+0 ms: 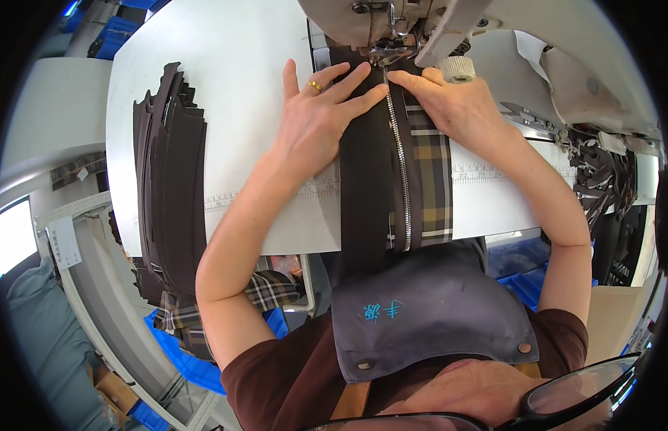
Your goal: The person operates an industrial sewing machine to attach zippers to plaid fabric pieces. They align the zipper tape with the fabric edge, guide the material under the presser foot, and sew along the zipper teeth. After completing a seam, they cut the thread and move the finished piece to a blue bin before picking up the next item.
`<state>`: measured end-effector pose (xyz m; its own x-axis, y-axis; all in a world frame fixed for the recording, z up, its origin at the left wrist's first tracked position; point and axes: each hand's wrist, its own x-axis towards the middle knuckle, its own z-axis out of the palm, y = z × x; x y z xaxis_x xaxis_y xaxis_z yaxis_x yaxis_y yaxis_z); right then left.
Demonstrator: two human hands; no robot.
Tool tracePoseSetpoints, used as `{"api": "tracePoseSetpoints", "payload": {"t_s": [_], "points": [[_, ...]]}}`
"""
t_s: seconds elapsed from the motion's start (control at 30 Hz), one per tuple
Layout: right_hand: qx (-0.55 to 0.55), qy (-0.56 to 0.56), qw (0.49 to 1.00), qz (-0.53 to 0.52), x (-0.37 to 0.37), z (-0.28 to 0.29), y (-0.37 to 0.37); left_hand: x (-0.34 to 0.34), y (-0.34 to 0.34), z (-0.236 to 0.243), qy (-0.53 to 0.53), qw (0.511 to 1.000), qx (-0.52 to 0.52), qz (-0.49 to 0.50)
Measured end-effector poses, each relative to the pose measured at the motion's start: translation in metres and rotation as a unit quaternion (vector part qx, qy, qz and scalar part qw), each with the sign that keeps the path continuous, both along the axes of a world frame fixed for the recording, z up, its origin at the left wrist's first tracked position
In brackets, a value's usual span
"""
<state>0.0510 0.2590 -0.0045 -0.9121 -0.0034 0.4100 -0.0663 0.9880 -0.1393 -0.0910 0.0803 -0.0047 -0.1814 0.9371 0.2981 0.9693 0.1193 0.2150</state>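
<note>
Under the presser foot (388, 54) of a sewing machine lies a zipper (401, 165) with silver teeth on dark tape. A dark brown fabric strip (364, 179) runs along its left side and a plaid fabric piece (434, 169) along its right. My left hand (323, 111), with a ring on one finger, lies flat with fingers spread, its fingertips on the dark strip beside the teeth. My right hand (456, 104) is closed on the plaid piece's upper part, one digit stretched to the zipper tape just below the foot. Its other fingers are partly hidden.
A stack of dark fabric strips (172, 172) hangs over the white table's (276, 223) front edge at left. Below it, plaid pieces (269, 291) lie over a blue bin (190, 363). A ridged knob (459, 68) stands close by my right hand. Dark zippers (599, 172) are heaped at far right.
</note>
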Motion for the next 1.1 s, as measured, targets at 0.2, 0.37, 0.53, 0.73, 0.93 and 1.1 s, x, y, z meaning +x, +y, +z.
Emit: {"api": "tracePoseSetpoints", "payload": {"t_s": [0.2,0.37,0.53,0.73,0.93,1.1], "points": [[0.031,-0.023,0.999,-0.007,-0.003,-0.001,0.003,-0.001,-0.001,0.0,-0.032,0.999,0.006,-0.001],[0.012,0.038,0.999,0.033,-0.006,-0.01,0.012,-0.004,0.005,-0.002,-0.03,0.999,0.019,0.007],[0.052,-0.023,0.998,-0.012,-0.002,-0.008,0.003,-0.006,0.004,-0.004,-0.008,1.0,0.021,0.002],[-0.035,0.034,0.999,0.021,-0.006,-0.014,0.007,-0.003,-0.003,-0.003,0.112,0.991,0.059,-0.042],[-0.172,0.015,0.975,0.14,0.088,0.008,-0.038,0.069,-0.068,0.01,0.09,0.988,0.028,-0.121],[-0.05,0.016,0.995,0.09,0.119,-0.006,-0.098,0.111,-0.092,-0.003,-0.162,0.984,0.076,0.007]]}}
